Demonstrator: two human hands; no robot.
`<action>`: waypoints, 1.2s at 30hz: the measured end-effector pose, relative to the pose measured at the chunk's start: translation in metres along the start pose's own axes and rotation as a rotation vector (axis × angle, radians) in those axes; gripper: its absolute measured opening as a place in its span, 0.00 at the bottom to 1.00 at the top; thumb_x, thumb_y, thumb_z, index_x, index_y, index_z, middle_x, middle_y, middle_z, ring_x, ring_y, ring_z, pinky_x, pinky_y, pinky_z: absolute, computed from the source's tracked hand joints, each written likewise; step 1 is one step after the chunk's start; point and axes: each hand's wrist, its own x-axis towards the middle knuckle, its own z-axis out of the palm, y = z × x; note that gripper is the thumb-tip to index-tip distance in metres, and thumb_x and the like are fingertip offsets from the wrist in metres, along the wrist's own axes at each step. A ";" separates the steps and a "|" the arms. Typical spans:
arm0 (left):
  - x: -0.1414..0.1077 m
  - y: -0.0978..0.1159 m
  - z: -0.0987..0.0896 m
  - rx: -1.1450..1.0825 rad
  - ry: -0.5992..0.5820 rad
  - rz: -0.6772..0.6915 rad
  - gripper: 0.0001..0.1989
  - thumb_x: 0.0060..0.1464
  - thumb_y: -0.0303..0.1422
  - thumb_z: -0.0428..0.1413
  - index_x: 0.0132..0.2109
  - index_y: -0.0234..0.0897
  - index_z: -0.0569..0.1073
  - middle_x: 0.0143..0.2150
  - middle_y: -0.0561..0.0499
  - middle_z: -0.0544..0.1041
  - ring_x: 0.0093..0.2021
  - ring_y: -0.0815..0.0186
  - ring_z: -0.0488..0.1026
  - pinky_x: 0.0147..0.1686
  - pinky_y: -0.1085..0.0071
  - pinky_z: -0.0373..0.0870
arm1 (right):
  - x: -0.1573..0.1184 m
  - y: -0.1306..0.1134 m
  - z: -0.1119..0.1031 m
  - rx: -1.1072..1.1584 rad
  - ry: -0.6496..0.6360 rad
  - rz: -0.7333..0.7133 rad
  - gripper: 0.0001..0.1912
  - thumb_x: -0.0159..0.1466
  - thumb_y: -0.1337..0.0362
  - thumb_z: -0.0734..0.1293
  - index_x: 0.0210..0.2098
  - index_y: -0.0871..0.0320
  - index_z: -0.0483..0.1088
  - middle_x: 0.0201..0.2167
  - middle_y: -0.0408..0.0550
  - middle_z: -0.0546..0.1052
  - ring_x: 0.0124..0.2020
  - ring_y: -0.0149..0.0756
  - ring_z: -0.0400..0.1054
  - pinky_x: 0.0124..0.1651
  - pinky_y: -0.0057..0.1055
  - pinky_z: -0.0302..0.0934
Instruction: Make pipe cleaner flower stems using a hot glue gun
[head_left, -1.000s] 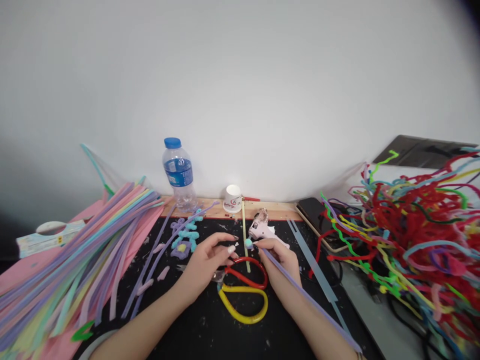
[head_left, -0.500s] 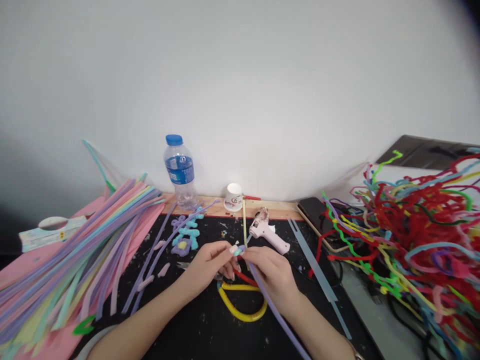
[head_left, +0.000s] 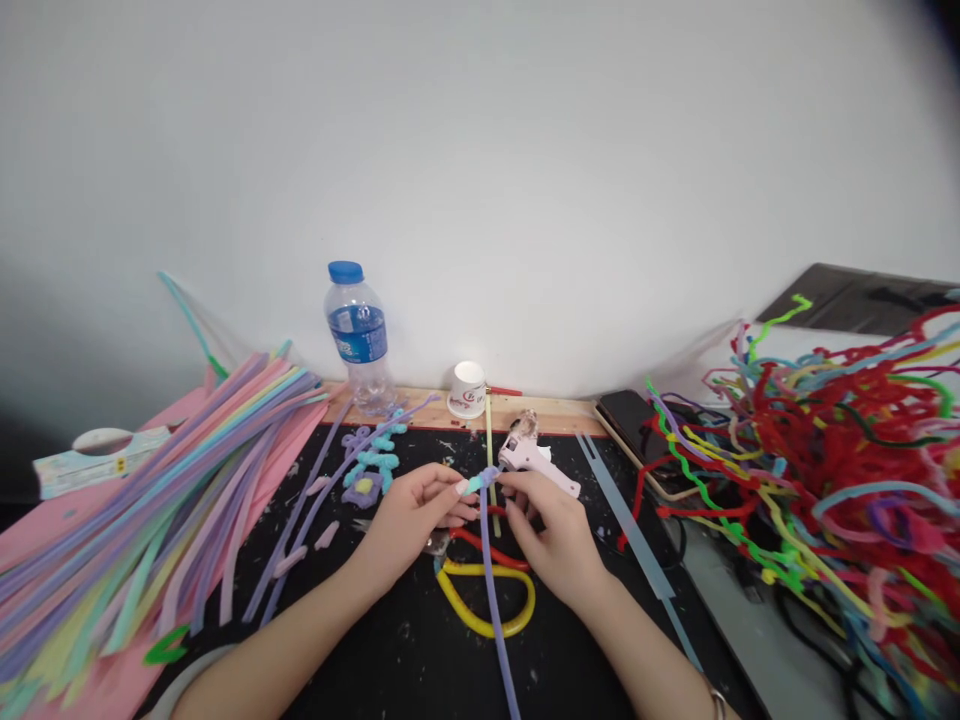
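Note:
My left hand (head_left: 420, 508) pinches a small turquoise and purple fuzzy piece (head_left: 478, 483) between thumb and fingertips at the middle of the view. From that piece a long purple stem (head_left: 491, 590) hangs down toward the front edge. My right hand (head_left: 551, 530) is at the right end of the piece, its index finger and thumb a little apart and the fingertip near the purple coil. Below the hands lie scissors (head_left: 487, 632) with yellow and red handles. Just behind my right hand a pale pink glue gun (head_left: 536, 462) rests on the black mat (head_left: 420, 660).
Pastel stems (head_left: 225, 470) are heaped at the left by a finished turquoise and purple flower piece (head_left: 367, 475). A water bottle (head_left: 360, 340) and paper cup (head_left: 468, 390) stand at the back. Tangled colourful stems (head_left: 847, 450), a phone (head_left: 634, 425) and a clear ruler (head_left: 630, 530) are at the right.
The purple stem has swung left and now hangs nearly straight down. My right thumb has come away from the piece, and both hands have moved slightly upward in the view.

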 end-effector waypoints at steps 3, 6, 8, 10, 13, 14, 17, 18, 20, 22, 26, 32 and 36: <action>0.000 -0.001 0.000 -0.027 0.033 -0.002 0.10 0.48 0.36 0.61 0.34 0.34 0.71 0.31 0.49 0.80 0.33 0.65 0.78 0.35 0.72 0.73 | 0.002 0.007 -0.004 -0.080 0.118 0.061 0.15 0.62 0.72 0.59 0.48 0.54 0.64 0.34 0.48 0.72 0.33 0.37 0.68 0.37 0.33 0.65; 0.000 -0.001 -0.001 -0.043 0.053 -0.001 0.10 0.48 0.35 0.61 0.34 0.33 0.71 0.30 0.49 0.80 0.34 0.65 0.78 0.35 0.72 0.74 | 0.006 0.021 -0.007 -0.215 0.269 0.118 0.15 0.61 0.70 0.59 0.48 0.57 0.63 0.41 0.53 0.71 0.42 0.43 0.66 0.45 0.40 0.62; 0.000 -0.001 -0.001 -0.045 0.055 -0.004 0.11 0.47 0.35 0.62 0.34 0.33 0.71 0.30 0.49 0.80 0.34 0.65 0.78 0.36 0.73 0.74 | 0.007 0.033 -0.007 -0.313 0.261 0.145 0.17 0.59 0.69 0.62 0.49 0.58 0.63 0.44 0.56 0.71 0.46 0.48 0.64 0.49 0.45 0.59; -0.001 -0.001 -0.001 -0.039 0.048 -0.002 0.11 0.47 0.35 0.62 0.34 0.33 0.71 0.29 0.49 0.80 0.34 0.65 0.79 0.36 0.73 0.73 | 0.007 0.043 -0.006 -0.391 0.233 0.198 0.21 0.57 0.67 0.64 0.50 0.59 0.62 0.46 0.58 0.70 0.48 0.51 0.63 0.48 0.47 0.59; -0.001 -0.001 0.000 -0.014 0.033 0.009 0.10 0.47 0.35 0.62 0.33 0.33 0.72 0.29 0.49 0.80 0.34 0.65 0.79 0.35 0.74 0.73 | 0.005 0.052 -0.004 -0.454 0.134 0.300 0.21 0.57 0.67 0.64 0.51 0.58 0.63 0.46 0.58 0.70 0.47 0.51 0.64 0.44 0.45 0.60; -0.001 -0.001 0.000 -0.002 0.028 0.014 0.10 0.47 0.35 0.62 0.33 0.33 0.72 0.29 0.49 0.80 0.34 0.65 0.79 0.34 0.74 0.73 | 0.005 0.053 -0.004 -0.464 0.103 0.322 0.20 0.57 0.68 0.63 0.50 0.58 0.64 0.45 0.57 0.70 0.46 0.51 0.65 0.43 0.44 0.61; -0.002 -0.001 0.000 0.040 0.025 0.038 0.10 0.48 0.35 0.61 0.33 0.33 0.72 0.29 0.49 0.80 0.34 0.64 0.79 0.34 0.73 0.73 | 0.005 0.053 -0.004 -0.453 0.083 0.339 0.18 0.59 0.68 0.61 0.50 0.57 0.65 0.43 0.55 0.72 0.45 0.49 0.66 0.43 0.43 0.60; -0.002 -0.002 0.000 0.057 0.031 0.047 0.09 0.48 0.35 0.61 0.33 0.33 0.72 0.29 0.49 0.80 0.34 0.64 0.79 0.34 0.73 0.73 | 0.005 0.053 -0.005 -0.430 0.101 0.334 0.18 0.60 0.67 0.60 0.50 0.58 0.64 0.43 0.55 0.73 0.45 0.49 0.67 0.43 0.42 0.60; -0.001 -0.003 -0.001 0.084 0.040 0.067 0.09 0.49 0.35 0.60 0.33 0.33 0.72 0.29 0.49 0.80 0.34 0.63 0.79 0.34 0.72 0.73 | 0.007 0.051 -0.008 -0.348 0.154 0.327 0.17 0.62 0.67 0.57 0.50 0.60 0.65 0.42 0.56 0.74 0.44 0.47 0.68 0.43 0.39 0.60; -0.001 -0.004 -0.002 0.099 0.045 0.088 0.09 0.49 0.35 0.60 0.33 0.33 0.72 0.30 0.48 0.80 0.35 0.63 0.79 0.34 0.72 0.74 | 0.009 0.049 -0.013 -0.239 0.207 0.345 0.16 0.64 0.65 0.55 0.47 0.62 0.67 0.39 0.56 0.75 0.39 0.44 0.69 0.40 0.36 0.61; 0.002 -0.005 -0.005 0.125 0.082 0.135 0.08 0.50 0.34 0.59 0.34 0.34 0.72 0.31 0.48 0.80 0.35 0.62 0.79 0.35 0.71 0.74 | 0.011 0.043 -0.019 -0.068 0.290 0.424 0.17 0.60 0.57 0.61 0.38 0.65 0.71 0.29 0.52 0.77 0.27 0.40 0.69 0.31 0.32 0.62; 0.004 -0.006 -0.007 0.138 0.178 0.193 0.07 0.51 0.34 0.57 0.34 0.34 0.71 0.32 0.48 0.80 0.36 0.60 0.79 0.36 0.69 0.74 | 0.008 0.033 -0.019 0.211 0.145 0.303 0.15 0.56 0.60 0.66 0.40 0.62 0.73 0.36 0.53 0.79 0.35 0.44 0.72 0.37 0.35 0.66; 0.004 -0.005 -0.009 0.137 0.207 0.201 0.08 0.51 0.35 0.57 0.35 0.33 0.71 0.32 0.47 0.80 0.37 0.60 0.79 0.38 0.68 0.74 | 0.007 0.029 -0.019 0.196 -0.037 0.219 0.09 0.56 0.63 0.66 0.35 0.61 0.74 0.32 0.50 0.79 0.30 0.39 0.71 0.34 0.32 0.65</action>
